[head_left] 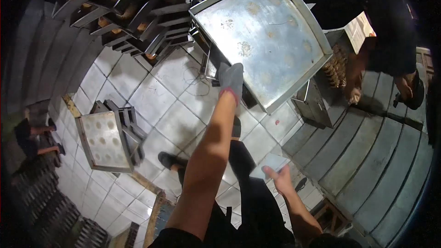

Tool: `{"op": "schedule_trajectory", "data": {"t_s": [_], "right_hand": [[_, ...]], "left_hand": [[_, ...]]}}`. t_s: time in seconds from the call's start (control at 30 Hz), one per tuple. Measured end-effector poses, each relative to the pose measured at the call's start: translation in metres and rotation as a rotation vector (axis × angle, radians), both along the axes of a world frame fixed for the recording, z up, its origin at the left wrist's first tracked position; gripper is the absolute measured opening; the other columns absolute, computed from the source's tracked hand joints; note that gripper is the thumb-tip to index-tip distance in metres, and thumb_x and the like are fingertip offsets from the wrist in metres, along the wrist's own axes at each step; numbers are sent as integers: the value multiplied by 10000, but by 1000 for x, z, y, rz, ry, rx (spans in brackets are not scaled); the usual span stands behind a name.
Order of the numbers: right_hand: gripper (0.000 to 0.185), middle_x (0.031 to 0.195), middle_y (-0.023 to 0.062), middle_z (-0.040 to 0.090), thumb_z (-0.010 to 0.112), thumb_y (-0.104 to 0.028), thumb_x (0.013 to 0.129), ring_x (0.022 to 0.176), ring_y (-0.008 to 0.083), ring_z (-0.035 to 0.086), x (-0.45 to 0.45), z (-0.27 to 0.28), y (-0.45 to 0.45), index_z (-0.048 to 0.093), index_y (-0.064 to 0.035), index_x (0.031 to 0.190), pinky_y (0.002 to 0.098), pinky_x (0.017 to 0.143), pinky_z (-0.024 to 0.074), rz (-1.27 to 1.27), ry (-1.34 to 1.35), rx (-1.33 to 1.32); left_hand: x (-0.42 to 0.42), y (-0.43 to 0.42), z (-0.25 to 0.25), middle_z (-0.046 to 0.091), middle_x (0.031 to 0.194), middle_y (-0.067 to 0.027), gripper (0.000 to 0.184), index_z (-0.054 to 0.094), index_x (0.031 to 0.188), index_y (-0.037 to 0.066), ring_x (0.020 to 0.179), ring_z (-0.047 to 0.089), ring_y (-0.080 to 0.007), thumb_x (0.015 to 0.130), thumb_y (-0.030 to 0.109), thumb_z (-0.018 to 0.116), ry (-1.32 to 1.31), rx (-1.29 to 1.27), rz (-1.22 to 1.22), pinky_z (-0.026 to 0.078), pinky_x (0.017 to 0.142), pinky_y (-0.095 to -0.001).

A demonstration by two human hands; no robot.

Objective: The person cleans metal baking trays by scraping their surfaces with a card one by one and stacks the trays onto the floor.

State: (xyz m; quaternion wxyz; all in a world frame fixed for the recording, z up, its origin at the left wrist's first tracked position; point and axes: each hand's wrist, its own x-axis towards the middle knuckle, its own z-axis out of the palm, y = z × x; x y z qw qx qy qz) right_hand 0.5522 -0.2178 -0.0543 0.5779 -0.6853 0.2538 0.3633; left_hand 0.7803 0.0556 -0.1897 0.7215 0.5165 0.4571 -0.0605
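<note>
My left hand, in a grey glove with a pinkish cuff, grips the near left rim of a large metal baking tray. The tray is tilted in view and has a raised rim; its surface carries several round brownish marks and stuck residue. Lower down, my bare right hand holds a flat, pale rectangular scraper, thumb on top. The fingers beneath the scraper are hidden. This scraper is well apart from the tray.
At left, another marked tray tops a stack on the tiled floor. Racks with baked goods stand upper left. Beside the large tray, a person's hand is near stacked brown baked goods. Another person is far left.
</note>
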Motion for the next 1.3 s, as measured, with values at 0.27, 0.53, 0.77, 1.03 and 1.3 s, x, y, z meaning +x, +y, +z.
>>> {"op": "schedule_trajectory", "data": {"t_s": [0.27,0.53,0.77,1.03,1.3], "right_hand": [[339,1027,31,708,807,-104,904,981,114,657,25,64,68,643,6,1179,295,862,526,439,89,382],[397,1114,188,715,651,-219,1029,1016,324,702,-129,-102,240,548,3,1341,420,873,539,951,25,391],[269,1125,249,657,608,-118,993,1039,485,627,-231,-293,332,564,-44,1248,544,850,511,1162,-439,157],[277,1119,233,656,634,10,884,977,439,669,-271,-371,341,617,-11,1160,484,826,574,1274,-674,102],[329,1117,225,684,644,-15,880,1006,391,692,-285,-408,362,633,30,1206,473,868,572,1353,-733,119]], "left_hand": [[-336,69,46,549,1359,-120,468,464,1444,39,1197,566,-239,1002,179,523,-127,-62,302,462,1054,-388],[-676,86,50,383,1607,-177,591,246,1608,24,1434,432,-312,1070,175,438,-29,-335,740,341,1226,-423],[-590,131,-146,545,1336,-81,646,380,1517,52,1213,538,-206,938,13,662,4,-1,476,454,1054,-335],[-639,128,-234,526,1234,-56,789,303,1566,103,1138,545,-174,873,-84,631,30,-38,384,493,948,-311],[-650,137,-248,504,1282,-93,1013,61,1661,130,1108,543,-210,852,-91,629,135,-209,566,497,946,-348]]}}
